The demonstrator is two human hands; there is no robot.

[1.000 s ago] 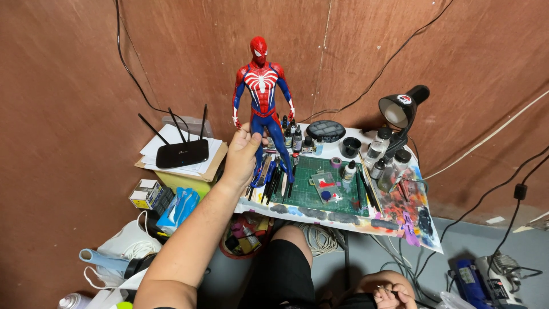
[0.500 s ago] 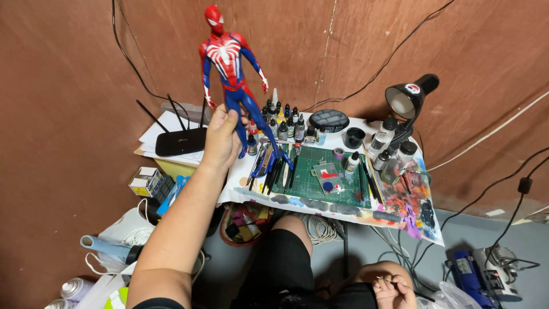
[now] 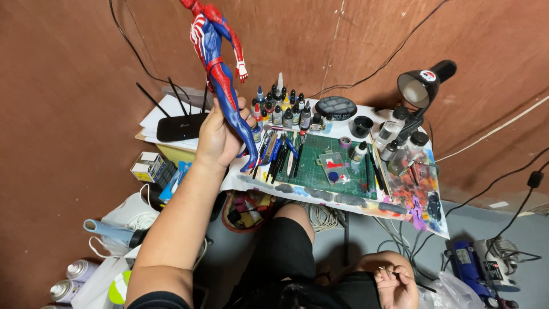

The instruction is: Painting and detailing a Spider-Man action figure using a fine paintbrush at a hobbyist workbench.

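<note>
The table (image 3: 394, 207) stands against the wall, with the cutting mat (image 3: 320, 166) near its middle. Behind the mat stands a cluster of paint bottles (image 3: 286, 109), and to their right a round lidded tin (image 3: 335, 107). A row of tools (image 3: 277, 151) lies along the mat's left edge. The desk lamp (image 3: 423, 86) rises at the table's right rear, above several jars (image 3: 400, 140). The router (image 3: 180, 126) sits on papers at the left end. The left hand (image 3: 217, 140) holds the action figure (image 3: 220, 74) above the table's left part; the right hand (image 3: 394, 286) rests low, in front of the table.
</note>
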